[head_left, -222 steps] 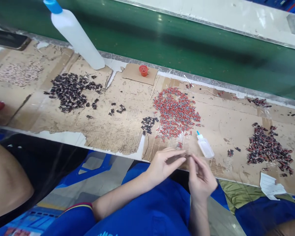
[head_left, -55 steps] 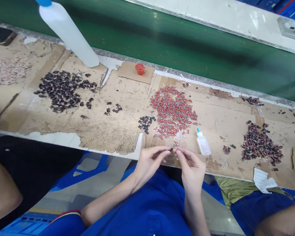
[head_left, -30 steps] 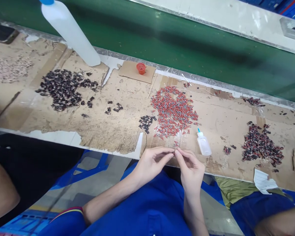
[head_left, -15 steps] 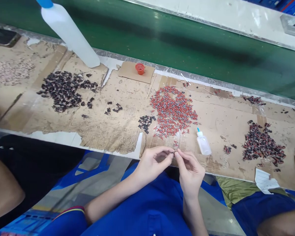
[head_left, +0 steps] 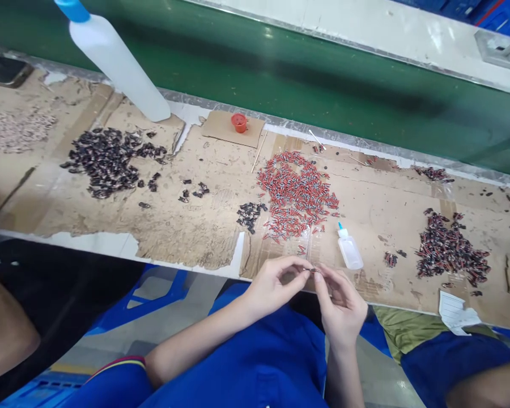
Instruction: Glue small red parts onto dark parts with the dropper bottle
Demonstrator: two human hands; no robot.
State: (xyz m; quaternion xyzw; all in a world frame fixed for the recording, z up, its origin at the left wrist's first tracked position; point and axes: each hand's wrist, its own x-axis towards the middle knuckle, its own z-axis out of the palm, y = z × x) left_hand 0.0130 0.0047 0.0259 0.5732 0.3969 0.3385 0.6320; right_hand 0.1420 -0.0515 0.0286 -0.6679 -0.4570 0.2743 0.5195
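Observation:
Between the fingertips of my left hand (head_left: 276, 286) and my right hand (head_left: 342, 306) is a small dark part (head_left: 311, 270), too small to make out fully. Both hands pinch it from opposite sides, at the front edge of the table. Just beyond them spreads a heap of small red parts with metal ends (head_left: 295, 190). Left of that heap lies a little group of black parts (head_left: 250, 215). A small clear squeeze bottle with a blue tip (head_left: 349, 250) lies on the cardboard to the right of my fingers.
Cardboard (head_left: 187, 232) covers the table. A large white bottle (head_left: 119, 68) leans near a big black pile (head_left: 104, 161). At the back sits a red cup (head_left: 238, 122). Dark red-black parts (head_left: 450, 246) are heaped on the right. People sit on both sides of me.
Both hands have shifted slightly right and toward me, still pinching the small part together. The whole view has moved a little. The piles and bottles stay in place.

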